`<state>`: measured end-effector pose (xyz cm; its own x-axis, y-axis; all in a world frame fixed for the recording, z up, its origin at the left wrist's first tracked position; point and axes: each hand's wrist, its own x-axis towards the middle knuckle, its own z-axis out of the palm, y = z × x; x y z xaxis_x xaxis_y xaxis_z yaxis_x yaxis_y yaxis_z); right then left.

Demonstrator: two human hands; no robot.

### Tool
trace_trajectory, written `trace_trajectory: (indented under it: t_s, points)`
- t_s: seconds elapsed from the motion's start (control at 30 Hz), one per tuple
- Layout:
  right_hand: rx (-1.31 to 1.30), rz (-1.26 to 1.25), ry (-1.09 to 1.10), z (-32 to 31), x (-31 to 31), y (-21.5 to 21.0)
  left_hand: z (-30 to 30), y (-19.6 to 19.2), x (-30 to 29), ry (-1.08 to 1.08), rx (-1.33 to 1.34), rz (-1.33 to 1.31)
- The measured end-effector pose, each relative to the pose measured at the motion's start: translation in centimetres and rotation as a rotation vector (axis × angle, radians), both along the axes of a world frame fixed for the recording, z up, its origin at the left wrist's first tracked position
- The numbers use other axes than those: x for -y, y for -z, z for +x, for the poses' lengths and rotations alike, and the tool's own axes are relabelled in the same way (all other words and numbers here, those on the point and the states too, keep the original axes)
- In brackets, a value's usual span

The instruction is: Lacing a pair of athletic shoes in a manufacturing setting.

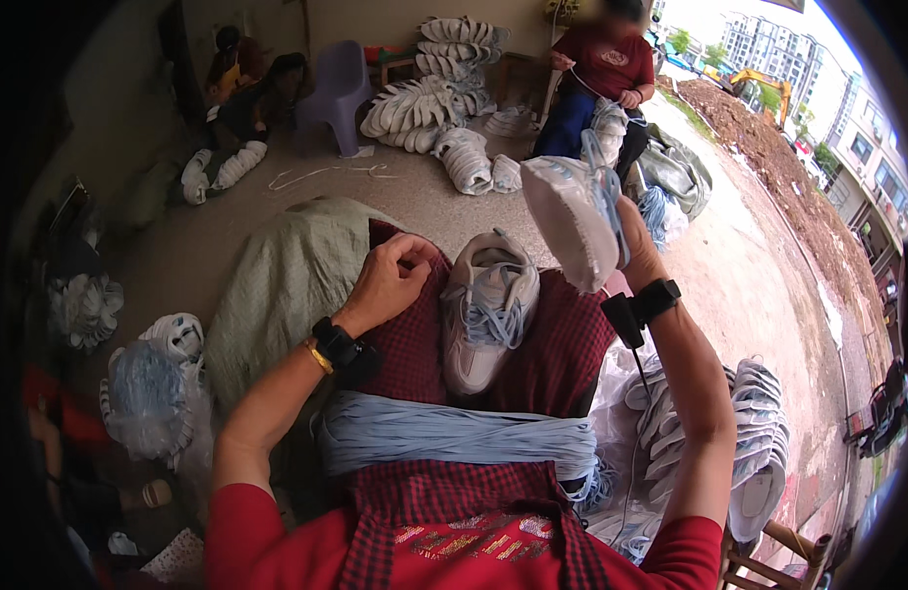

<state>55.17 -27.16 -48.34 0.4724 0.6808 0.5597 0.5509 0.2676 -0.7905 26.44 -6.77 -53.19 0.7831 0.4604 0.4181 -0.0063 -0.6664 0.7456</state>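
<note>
My right hand (643,241) is raised at the right and grips a white sneaker (572,221) with light blue laces, its sole turned to the left. Between my thighs rests another white sneaker (478,339), toe toward me, its light blue laces threaded and loose at the front. My left hand (390,283) hovers over my left thigh with its fingers curled in; whatever they hold, if anything, is hidden. A thick bundle of light blue laces (454,433) lies across my lap on the checked dark red apron (562,344).
Stacked white shoes (759,433) stand close at my right. A grey-green woven sack (277,295) lies by my left leg, near a plastic bag of laces (149,388). Beyond are a purple chair (336,88), shoe piles (424,103) and a seated person (611,59) handling a shoe.
</note>
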Motion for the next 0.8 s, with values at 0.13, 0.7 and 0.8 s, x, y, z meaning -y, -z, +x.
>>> trace_trajectory:
  t_s: [0.13, 0.7, 0.8]
  points:
    - [-0.127, 0.067, 0.034, 2.7, 1.3, 1.9, 1.8, 0.0, 0.0, 0.022, 0.044, 0.002]
    - [0.721, -0.418, 0.001, -8.3, -1.5, -1.7, 9.8, 1.6, -3.6, 0.057, 0.015, -0.373]
    - [0.669, -0.296, -0.019, -8.5, -1.7, -0.5, 8.1, 1.2, -2.9, 0.113, -0.069, -0.481]
